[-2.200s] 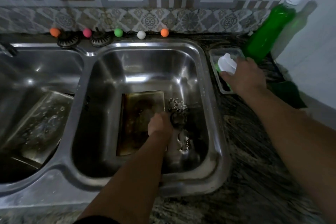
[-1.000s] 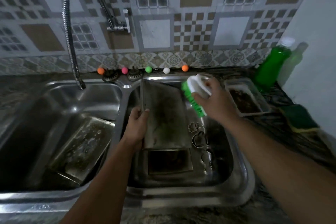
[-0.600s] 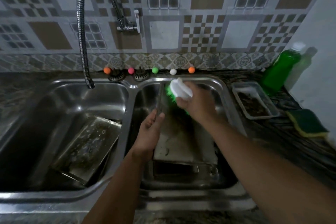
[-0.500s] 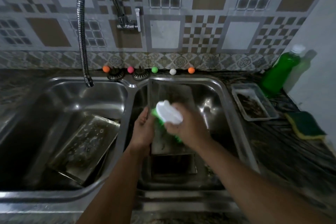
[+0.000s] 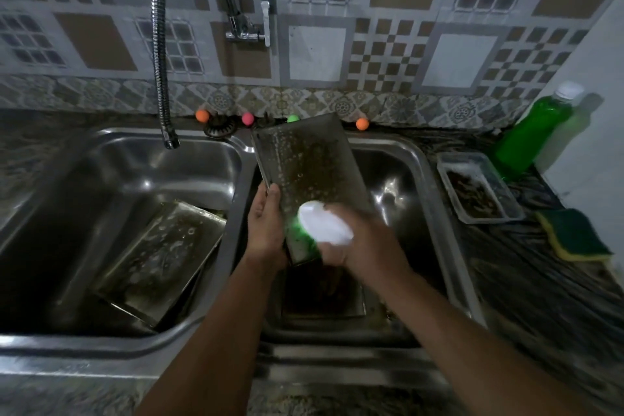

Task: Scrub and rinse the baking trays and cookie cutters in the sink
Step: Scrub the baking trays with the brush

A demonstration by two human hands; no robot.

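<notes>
Head view, left to right: a flexible metal faucet hose [image 5: 158,44] hangs over the left basin [image 5: 141,159] of a double steel sink, where one baking tray [image 5: 162,257] leans tilted against the basin's side, speckled with suds. Along the back ledge sit small coloured balls [image 5: 202,115]. Over the right basin [image 5: 401,179], the left hand [image 5: 266,226] grips the left edge of a second baking tray [image 5: 304,172], held upright and leaning away, its dark face dotted with droplets. The right hand [image 5: 358,243] is clenched around a white-backed scrub brush [image 5: 324,223], green bristles pressed on the tray's lower part. Below the hands lies what looks like another tray [image 5: 324,300] on the basin floor, though it is too dim to be sure. On the counter to the right sit a clear plastic container [image 5: 479,186], a green soap bottle [image 5: 530,132] and a yellow-and-green sponge [image 5: 574,236].
</notes>
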